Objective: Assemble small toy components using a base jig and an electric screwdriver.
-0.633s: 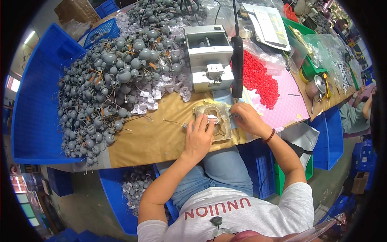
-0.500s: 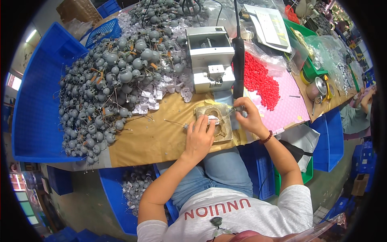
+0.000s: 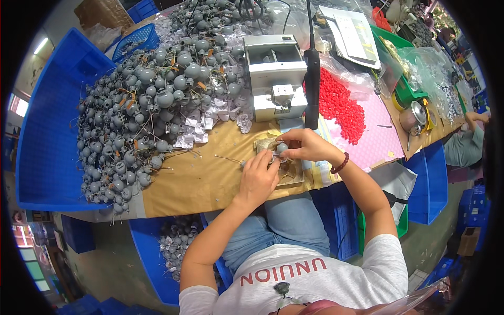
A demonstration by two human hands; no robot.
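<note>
My right hand (image 3: 311, 145) pinches a grey ball-shaped part (image 3: 282, 147) between thumb and fingers, over the far half of a worn, tan fixture block (image 3: 295, 176). My left hand (image 3: 257, 177) lies along the block's left side. Its bent fingertips press at a small white plastic piece (image 3: 275, 155) in the block, mostly hidden by the fingers and the ball. A rounded recess shows in the near half of the block. Left of my left hand, a loose wired part (image 3: 229, 159) rests on the brown table cover (image 3: 184, 184).
A big heap of grey ball parts (image 3: 142, 100) spills from a blue bin (image 3: 50, 131) at the left. Beyond the block stand a white machine (image 3: 275, 79) and a black upright device (image 3: 312, 84). Red pieces (image 3: 341, 105) lie on pink sheeting (image 3: 380, 126). A co-worker's arm (image 3: 470, 126) shows far right.
My right hand has moved left and turned inward, bringing the grey ball part from beside the block's far right corner to over the block. My left hand has barely moved.
</note>
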